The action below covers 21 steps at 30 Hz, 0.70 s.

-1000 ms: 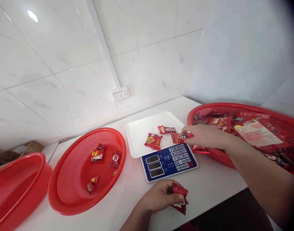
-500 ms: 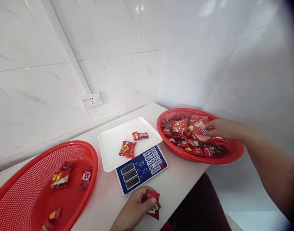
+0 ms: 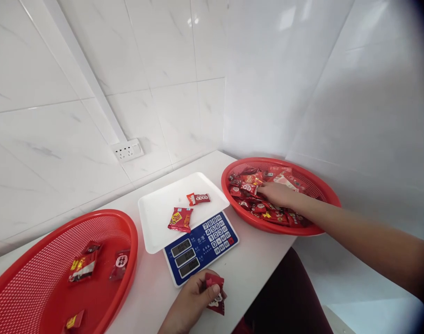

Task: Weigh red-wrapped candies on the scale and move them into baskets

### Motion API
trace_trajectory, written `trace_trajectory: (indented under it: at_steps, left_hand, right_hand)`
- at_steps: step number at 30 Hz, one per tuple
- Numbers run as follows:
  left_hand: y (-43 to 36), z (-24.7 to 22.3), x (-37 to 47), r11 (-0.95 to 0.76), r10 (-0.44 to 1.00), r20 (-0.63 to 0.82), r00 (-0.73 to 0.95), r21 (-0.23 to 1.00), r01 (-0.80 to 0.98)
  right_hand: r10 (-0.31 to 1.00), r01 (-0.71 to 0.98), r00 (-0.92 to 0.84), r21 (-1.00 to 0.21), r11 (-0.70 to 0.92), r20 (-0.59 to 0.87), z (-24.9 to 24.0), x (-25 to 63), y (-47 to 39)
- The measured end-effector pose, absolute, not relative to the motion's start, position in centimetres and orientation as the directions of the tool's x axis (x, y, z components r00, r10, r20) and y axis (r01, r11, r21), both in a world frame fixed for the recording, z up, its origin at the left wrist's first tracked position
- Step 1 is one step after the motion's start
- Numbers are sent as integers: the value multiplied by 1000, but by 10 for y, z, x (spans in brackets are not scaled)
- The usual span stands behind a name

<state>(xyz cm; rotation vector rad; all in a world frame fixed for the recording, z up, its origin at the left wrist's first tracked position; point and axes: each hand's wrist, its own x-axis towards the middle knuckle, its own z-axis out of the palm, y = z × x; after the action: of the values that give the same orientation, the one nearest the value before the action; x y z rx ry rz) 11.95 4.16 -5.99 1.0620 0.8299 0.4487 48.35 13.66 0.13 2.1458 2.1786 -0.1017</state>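
Close to the table's front edge, my left hand (image 3: pixel 194 297) is closed on a dark red snack packet (image 3: pixel 216 294), thumb across its front. My right hand (image 3: pixel 276 193) reaches into the right red basket (image 3: pixel 332 197), among many small red snack packets (image 3: pixel 274 216). Its fingers are drawn together and point down into the pile, their tips partly hidden, so what they grip cannot be made out. Between the hands stands a scale with a blue keypad panel (image 3: pixel 200 240) and a white tray (image 3: pixel 152 204). On the tray lie a square red packet (image 3: pixel 180 219) and a slim red packet (image 3: pixel 199 198).
At the left, another red basket (image 3: pixel 131 250) holds several packets, including a red and yellow packet (image 3: pixel 82 268). A white tiled wall (image 3: pixel 173 111) with a power socket (image 3: pixel 127 149) runs behind the white table (image 3: pixel 263 253). A dark trouser leg (image 3: pixel 288 297) shows below the table edge.
My right hand has moved left and deeper among the packets in the right basket. My left hand keeps hold of its packet. The view has shifted slightly.
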Motion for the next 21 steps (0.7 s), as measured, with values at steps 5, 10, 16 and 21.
trace_trajectory:
  at_steps: [5, 10, 16, 21]
  left_hand:
    - [41, -60, 119, 427, 685, -365, 631, 902, 58]
    - [40, -61, 120, 423, 673, -357, 648, 904, 59]
    - [41, -64, 120, 399, 666, -339, 664, 915, 67]
    - [43, -66, 119, 417, 673, -351, 651, 907, 58]
  right_hand:
    - [991, 999, 35, 2, -35, -128, 8, 490, 144]
    - [990, 989, 131, -65, -134, -60, 26, 492, 140]
    - [969, 972, 224, -47, -229, -101, 22, 495, 141]
    - [971, 974, 200, -78, -211, -135, 1, 497, 148]
